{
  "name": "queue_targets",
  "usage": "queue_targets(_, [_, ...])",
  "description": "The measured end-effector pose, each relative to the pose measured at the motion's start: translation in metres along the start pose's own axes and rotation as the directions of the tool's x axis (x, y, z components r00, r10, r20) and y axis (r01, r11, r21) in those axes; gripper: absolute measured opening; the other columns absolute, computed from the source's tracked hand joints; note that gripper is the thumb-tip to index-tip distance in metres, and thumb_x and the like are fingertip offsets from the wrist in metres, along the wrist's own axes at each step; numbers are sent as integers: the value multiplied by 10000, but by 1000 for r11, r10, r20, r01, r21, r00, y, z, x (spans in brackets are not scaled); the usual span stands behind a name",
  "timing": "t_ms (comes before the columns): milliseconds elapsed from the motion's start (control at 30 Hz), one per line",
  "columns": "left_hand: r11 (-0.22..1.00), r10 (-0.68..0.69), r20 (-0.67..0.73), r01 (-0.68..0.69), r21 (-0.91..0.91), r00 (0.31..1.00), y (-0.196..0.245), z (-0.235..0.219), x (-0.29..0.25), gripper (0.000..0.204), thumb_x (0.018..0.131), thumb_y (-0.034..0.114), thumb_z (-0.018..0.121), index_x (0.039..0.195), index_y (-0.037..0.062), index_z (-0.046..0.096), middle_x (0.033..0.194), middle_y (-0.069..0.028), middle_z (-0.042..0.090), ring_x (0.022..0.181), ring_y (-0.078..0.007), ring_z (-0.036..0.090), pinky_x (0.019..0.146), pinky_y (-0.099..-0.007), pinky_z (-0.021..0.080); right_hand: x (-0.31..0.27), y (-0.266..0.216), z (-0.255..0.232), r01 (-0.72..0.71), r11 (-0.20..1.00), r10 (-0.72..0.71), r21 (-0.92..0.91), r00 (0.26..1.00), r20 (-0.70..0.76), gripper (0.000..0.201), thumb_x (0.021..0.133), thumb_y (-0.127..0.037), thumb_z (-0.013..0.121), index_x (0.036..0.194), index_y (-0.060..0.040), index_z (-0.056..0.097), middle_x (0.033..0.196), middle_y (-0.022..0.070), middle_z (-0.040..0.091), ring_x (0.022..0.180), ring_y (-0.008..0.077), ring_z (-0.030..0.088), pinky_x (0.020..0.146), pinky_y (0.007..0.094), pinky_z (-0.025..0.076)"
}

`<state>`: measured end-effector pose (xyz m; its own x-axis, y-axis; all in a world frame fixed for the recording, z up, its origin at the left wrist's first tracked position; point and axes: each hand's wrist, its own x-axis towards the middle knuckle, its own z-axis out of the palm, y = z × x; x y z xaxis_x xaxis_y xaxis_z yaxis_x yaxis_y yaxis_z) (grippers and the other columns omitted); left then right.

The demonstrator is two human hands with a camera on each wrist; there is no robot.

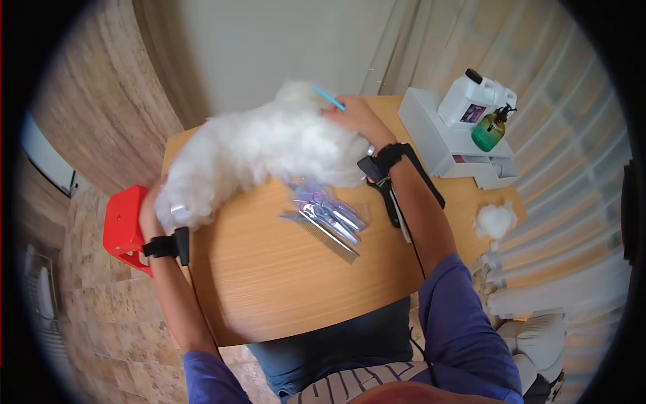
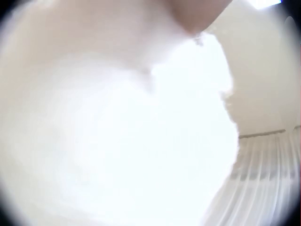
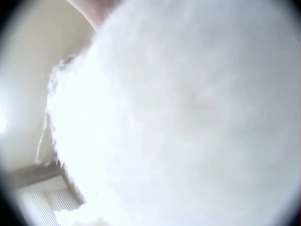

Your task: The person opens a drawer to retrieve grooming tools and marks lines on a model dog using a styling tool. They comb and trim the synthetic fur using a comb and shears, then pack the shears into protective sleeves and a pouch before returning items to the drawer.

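Observation:
A fluffy white dog (image 1: 262,145) stretches across the far side of the wooden table (image 1: 269,289), its head end toward the left. My left hand (image 1: 150,212) lies against the outer side of that end, its fingers hidden by fur. Over the other end, my right hand (image 1: 360,120) holds a thin light-blue stick-like tool (image 1: 328,98), which slants up and left above the coat. White fur fills most of both wrist views, overexposed in the left one, with part of a hand (image 2: 200,12) at the top edge.
Nearer me lie a metal comb (image 1: 323,237) and scissors on a clear pouch (image 1: 330,209). A black-handled tool (image 1: 387,202) sits under my right forearm. A white drawer unit (image 1: 431,135) carries a jug (image 1: 464,101) and a green pump bottle (image 1: 489,131). Loose fur (image 1: 496,221) lies right, a red stool (image 1: 124,219) left.

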<state>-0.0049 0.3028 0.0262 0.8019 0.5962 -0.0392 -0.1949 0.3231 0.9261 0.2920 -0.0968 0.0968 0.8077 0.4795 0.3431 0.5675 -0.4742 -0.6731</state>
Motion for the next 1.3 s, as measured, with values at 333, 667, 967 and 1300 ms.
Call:
queue_targets(333, [910, -69, 102, 21, 415, 992, 58, 50, 10, 445, 1025, 470, 620, 952, 36, 686, 691, 7, 646, 561, -117, 580, 526, -258, 470, -22, -17, 1, -92, 988, 134, -128, 919, 371, 800, 773, -499, 836, 1309, 59, 633, 1224, 220, 705, 1126, 298, 683, 972, 366, 521])
queue_targets(667, [818, -318, 178, 174, 549, 931, 55, 148, -55, 440, 895, 316, 796, 1106, -39, 644, 876, -98, 707, 717, -195, 689, 663, -328, 563, -25, -25, 15, -107, 991, 88, 78, 971, 221, 564, 616, -240, 848, 1050, 87, 703, 993, 231, 734, 902, 305, 717, 813, 384, 555])
queue_targets(967, [630, 210, 362, -409, 660, 908, 14, 137, -4, 391, 866, 52, 775, 1207, -55, 617, 1085, -140, 706, 955, -214, 688, 782, -350, 566, -19, -40, 18, 151, 966, -69, 207, 931, -359, 813, 619, -290, 905, 1273, 57, 570, 1152, 279, 684, 1090, 393, 677, 946, 419, 530])
queue_targets(1300, [504, 625, 244, -622, 599, 741, -50, 133, -17, 458, 802, 94, 833, 1193, -51, 645, 1162, -173, 707, 1083, -280, 659, 979, -402, 501, -23, -46, 5, 257, 964, -229, 65, 931, -283, 921, 597, -268, 964, 1342, 2, 495, 1224, 294, 664, 1130, 442, 656, 954, 470, 540])
